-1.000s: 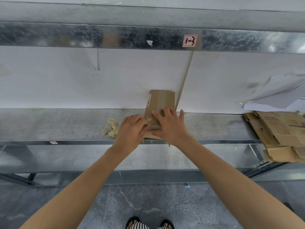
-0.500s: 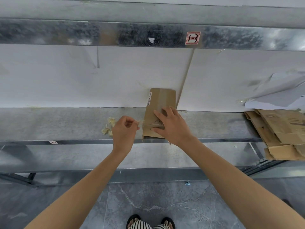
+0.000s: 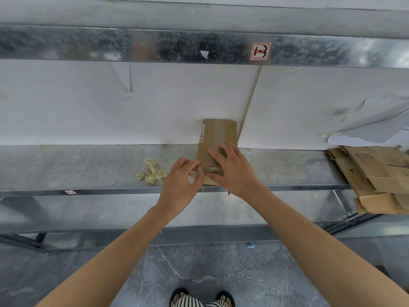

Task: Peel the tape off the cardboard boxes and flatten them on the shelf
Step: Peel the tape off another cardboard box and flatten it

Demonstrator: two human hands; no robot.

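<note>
A small brown cardboard box (image 3: 218,134) stands on the metal shelf (image 3: 77,165), leaning back against the white wall, with a white label on its left side. My right hand (image 3: 232,169) lies flat on its front with straight fingers, pressing it down. My left hand (image 3: 180,181) sits just left of the box's lower end and pinches a strip of clear tape (image 3: 199,171) that still runs onto the cardboard under my right fingers.
A crumpled wad of peeled tape (image 3: 151,172) lies on the shelf left of my hands. A stack of flattened cardboard (image 3: 376,176) overhangs the shelf's right end. White paper (image 3: 371,127) hangs loose from the wall above it. A second shelf runs overhead.
My left hand first pulled the tape away to the left, then came back to the box's lower left edge. The right hand stayed pressed on the box.
</note>
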